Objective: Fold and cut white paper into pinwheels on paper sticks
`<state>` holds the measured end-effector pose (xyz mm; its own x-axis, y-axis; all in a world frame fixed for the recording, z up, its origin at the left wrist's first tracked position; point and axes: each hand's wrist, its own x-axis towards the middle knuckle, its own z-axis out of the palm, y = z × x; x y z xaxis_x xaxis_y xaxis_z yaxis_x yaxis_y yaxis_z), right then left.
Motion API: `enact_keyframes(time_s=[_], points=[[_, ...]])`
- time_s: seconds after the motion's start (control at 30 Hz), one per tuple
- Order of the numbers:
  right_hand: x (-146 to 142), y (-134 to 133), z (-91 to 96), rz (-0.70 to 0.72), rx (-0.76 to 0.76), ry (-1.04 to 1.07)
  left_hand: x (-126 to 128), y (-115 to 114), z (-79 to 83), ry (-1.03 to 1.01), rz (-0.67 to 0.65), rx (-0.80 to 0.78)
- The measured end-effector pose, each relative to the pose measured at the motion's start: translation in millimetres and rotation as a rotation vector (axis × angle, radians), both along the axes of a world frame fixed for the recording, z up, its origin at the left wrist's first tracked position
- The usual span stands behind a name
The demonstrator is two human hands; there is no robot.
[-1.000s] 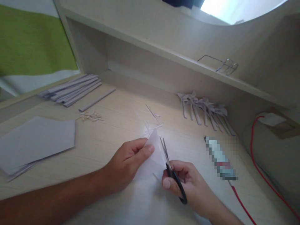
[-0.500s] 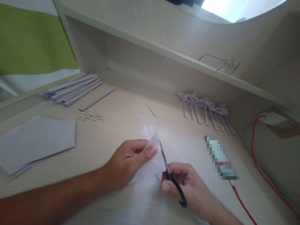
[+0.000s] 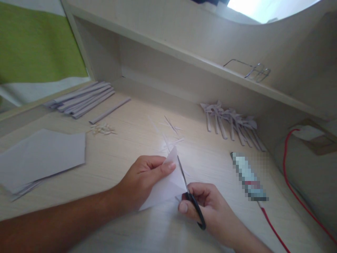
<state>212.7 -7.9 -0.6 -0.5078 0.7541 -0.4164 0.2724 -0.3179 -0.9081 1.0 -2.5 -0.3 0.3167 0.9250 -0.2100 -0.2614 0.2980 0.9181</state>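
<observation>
Paper [image 3: 164, 191] over desk [image 3: 137, 233], between your hands, right edge alongside scissors [image 3: 195, 204]. Looks light, thin, easily creased; likely bends if unsupported. Best hold: flat pinch near cut edge, thumb clear of blades. Your left hand [image 3: 147, 179] pinches it, thumb on top, other fingers underneath, mostly hidden; forearm slants in from lower left. Your right hand [image 3: 206, 202] holds scissors by black handles, fingers curled, thumb bent; blades look nearly together, tips pointing away from you. Loose strips [image 3: 175, 142] lie just beyond.
</observation>
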Motion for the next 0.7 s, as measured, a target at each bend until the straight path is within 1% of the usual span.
enact_keyframes(time_s=[0.33,0.57,0.7], points=[[0.3,0.0,-2.4,-0.010,0.004,-0.009,0.7,1.0,1.6,-0.035,0.006,-0.005],[-0.3,1.0,-3.5,-0.022,0.038,-0.037,1.3,0.8,1.3,-0.010,0.027,-0.004],[-1.1,1.3,-3.7,-0.029,0.043,-0.032,0.9,1.1,-0.4,0.040,0.043,0.016]])
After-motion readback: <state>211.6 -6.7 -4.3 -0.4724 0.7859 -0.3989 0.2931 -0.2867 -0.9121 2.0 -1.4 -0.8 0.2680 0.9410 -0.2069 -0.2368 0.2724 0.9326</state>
